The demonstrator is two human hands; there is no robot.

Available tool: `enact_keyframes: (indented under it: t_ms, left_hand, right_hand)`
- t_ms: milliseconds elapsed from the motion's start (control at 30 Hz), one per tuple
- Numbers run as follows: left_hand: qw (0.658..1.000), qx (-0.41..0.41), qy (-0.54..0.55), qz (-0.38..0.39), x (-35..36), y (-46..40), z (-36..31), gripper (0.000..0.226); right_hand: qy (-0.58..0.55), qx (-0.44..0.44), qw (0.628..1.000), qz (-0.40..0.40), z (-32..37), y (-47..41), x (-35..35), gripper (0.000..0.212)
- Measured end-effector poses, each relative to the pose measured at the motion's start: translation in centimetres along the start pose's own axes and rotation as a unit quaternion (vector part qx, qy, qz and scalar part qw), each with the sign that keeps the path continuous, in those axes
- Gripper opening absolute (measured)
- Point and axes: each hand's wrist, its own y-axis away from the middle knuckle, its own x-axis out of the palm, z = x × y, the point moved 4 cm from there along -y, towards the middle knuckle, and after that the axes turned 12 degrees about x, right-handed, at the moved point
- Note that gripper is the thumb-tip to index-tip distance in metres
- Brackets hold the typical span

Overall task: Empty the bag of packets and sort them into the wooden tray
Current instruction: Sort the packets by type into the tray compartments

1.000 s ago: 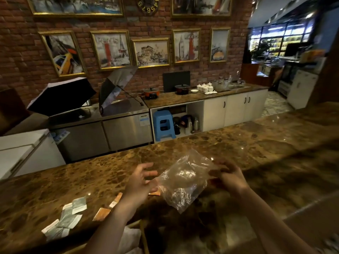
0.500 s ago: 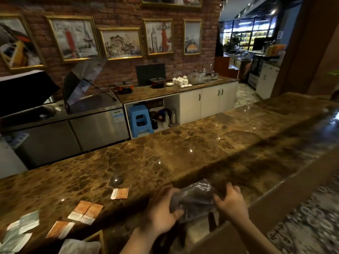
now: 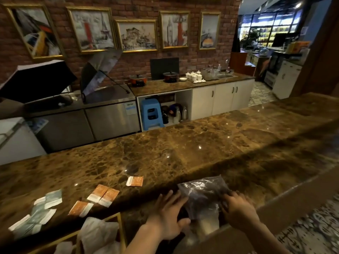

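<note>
On counter (image 3: pixel 183 153), both hands (image 3: pixel 169 215) flatten bag (image 3: pixel 203 193)

Brown marbled worktop (image 3: pixel 183 149), glossy, running from lower left of the frame to right edge, darker along the lower step at right. Orange packets directly on it: one alone (image 3: pixel 134 181) near centre, a pair side by side and touching (image 3: pixel 103 195) lower left of that, one more (image 3: pixel 80 208) further down. Pale grey-green packets (image 3: pixel 48 198) at far lower left, some overlapping in a loose heap (image 3: pixel 31 221). Clear plastic bag (image 3: pixel 201 193) flat on the darker part at bottom centre. Wooden tray (image 3: pixel 120 228) at the bottom edge, only partly in frame.
</note>
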Motion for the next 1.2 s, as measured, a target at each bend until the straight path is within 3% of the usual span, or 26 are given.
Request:
enact_keyframes:
  t_ms: [67,133,233,400,567,767,867,1200]
  left_hand:
    - [0.999,-0.015,0.029,-0.036,-1.7,1.6,0.9,0.067]
    - [0.991,-0.034,0.050,-0.121,-3.7,4.4,2.6,0.062]
    - [0.966,-0.060,0.067,-0.242,-5.8,9.5,5.9,0.051]
    - [0.922,-0.186,0.057,-0.335,-6.7,17.8,12.4,0.045]
    - [0.921,-0.219,0.036,-0.319,-5.1,25.2,16.1,0.042]
    - [0.955,-0.187,-0.034,-0.229,-3.4,28.1,16.8,0.021]
    - [0.960,-0.162,-0.052,-0.222,-3.2,28.3,16.7,0.022]
    - [0.963,-0.157,-0.064,-0.209,-3.4,28.7,16.8,0.027]
  right_hand:
    - [0.045,0.012,0.999,-0.013,1.0,-0.3,-0.5,0.041]
    - [0.065,0.005,0.996,-0.055,3.6,-0.1,-1.5,0.045]
    - [-0.006,-0.033,0.995,-0.098,8.6,0.1,-2.1,0.040]
    - [-0.133,-0.184,0.972,0.055,20.3,3.8,-2.0,0.039]
    - [-0.143,-0.320,0.926,0.136,30.4,9.5,0.3,0.054]
    - [0.018,-0.374,0.916,0.143,35.4,12.8,2.9,0.085]
    - [0.070,-0.372,0.918,0.119,35.9,13.6,3.0,0.070]
    - [-0.029,-0.358,0.931,0.064,34.5,14.2,0.2,0.025]
